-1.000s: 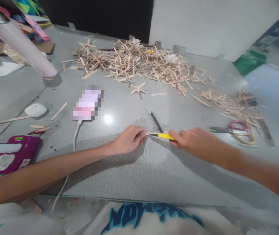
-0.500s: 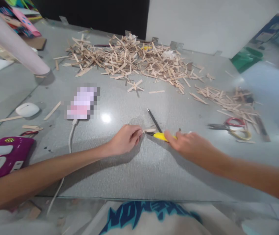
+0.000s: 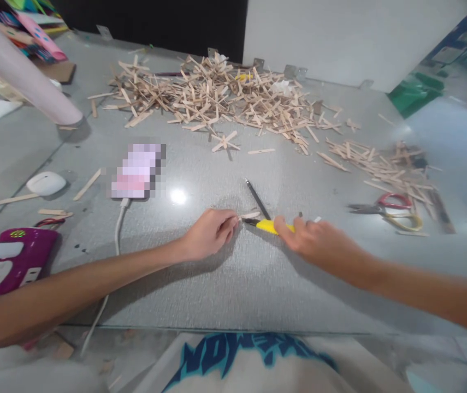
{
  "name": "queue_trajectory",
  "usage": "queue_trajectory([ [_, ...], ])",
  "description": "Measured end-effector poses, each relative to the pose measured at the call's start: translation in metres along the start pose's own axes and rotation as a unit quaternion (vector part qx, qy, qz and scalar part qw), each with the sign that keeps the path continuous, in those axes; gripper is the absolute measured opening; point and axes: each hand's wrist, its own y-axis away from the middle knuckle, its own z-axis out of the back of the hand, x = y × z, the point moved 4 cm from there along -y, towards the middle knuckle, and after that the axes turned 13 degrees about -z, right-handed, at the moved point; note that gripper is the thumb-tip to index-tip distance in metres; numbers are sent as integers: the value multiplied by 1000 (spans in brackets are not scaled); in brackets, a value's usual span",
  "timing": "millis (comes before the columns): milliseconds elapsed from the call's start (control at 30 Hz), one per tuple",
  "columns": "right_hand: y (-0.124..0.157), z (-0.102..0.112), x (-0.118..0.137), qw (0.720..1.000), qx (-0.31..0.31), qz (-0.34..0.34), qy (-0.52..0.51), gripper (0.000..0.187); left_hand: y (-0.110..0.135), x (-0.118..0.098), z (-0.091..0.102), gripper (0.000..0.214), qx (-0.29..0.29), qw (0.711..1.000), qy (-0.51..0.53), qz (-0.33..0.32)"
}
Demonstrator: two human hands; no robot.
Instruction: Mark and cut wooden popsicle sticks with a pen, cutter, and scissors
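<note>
My left hand [image 3: 213, 233] is closed, its fingertips pinching one end of a pale wooden craft stick [image 3: 252, 214] just above the table. In my right hand [image 3: 313, 237] is a yellow utility knife [image 3: 266, 226], its dark tip pointing left. That tip lies right against the stick, close to my left fingertips; whether it cuts into the wood I cannot tell. Behind the stick lies a slim black pen or pencil [image 3: 256, 197], slanting away from me.
Wooden sticks [image 3: 200, 101] form a large heap at the back, with a smaller pile [image 3: 364, 158] to the right. Scissors [image 3: 392, 210] with red and yellow handles lie at right. A phone [image 3: 139, 170] on a white cable, a white case [image 3: 46, 183] and a purple device [image 3: 32, 254] are at left.
The free end of the stick appears to have risen slightly beside the knife. Both hands keep nearly the same place and hold; the whole view has shifted a little.
</note>
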Motion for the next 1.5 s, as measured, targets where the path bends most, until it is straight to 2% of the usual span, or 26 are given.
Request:
queue_trajectory([
  [133,-19,-32,-22,998,-7,58,4,42,0,1,0,40,3,1000,2,-10],
  [200,-20,-37,-21,998,-22,64,13,40,1,3,1,40,-4,1000,10,0],
  [367,3,-18,1,996,-73,-2,51,49,1,5,1,39,-13,1000,-14,-9],
  [433,2,-20,-2,998,-65,0,27,48,-1,4,1,40,-15,999,-35,-33],
  [500,-7,-30,-12,999,-36,31,-7,44,-2,3,1,41,-14,998,-49,-49],
  [600,-20,-39,-21,999,2,46,-7,42,-1,4,1,41,-19,998,-43,-39],
  [767,-8,-16,1,999,-21,-5,38,53,1,4,2,41,-29,998,-37,-39],
  [867,-5,-11,0,1000,-1,-19,-11,46,0,1,1,42,-28,998,-40,-38],
  [967,-12,-18,-16,990,47,-37,-127,35,1,0,1,43,-51,999,-7,13],
  [1033,-16,-19,-27,963,68,-79,-247,37,2,0,1,42,-78,995,32,44],
  [1067,-16,-18,-30,941,72,-101,-315,39,3,0,1,43,-91,994,48,48],
  [1167,-13,-9,-25,849,105,-146,-497,43,3,0,-2,61,-102,992,69,23],
  [1233,-9,-4,-12,781,166,-159,-581,45,3,0,-6,75,-88,993,80,-4],
  [1333,-6,-3,6,689,247,-165,-661,46,2,3,-11,78,-75,992,92,-42],
  [1400,-7,-4,10,653,268,-170,-687,46,2,4,-12,74,-70,992,88,-57],
  [1500,-13,-2,5,624,292,-179,-702,48,3,7,-11,70,-58,995,68,-51],
])
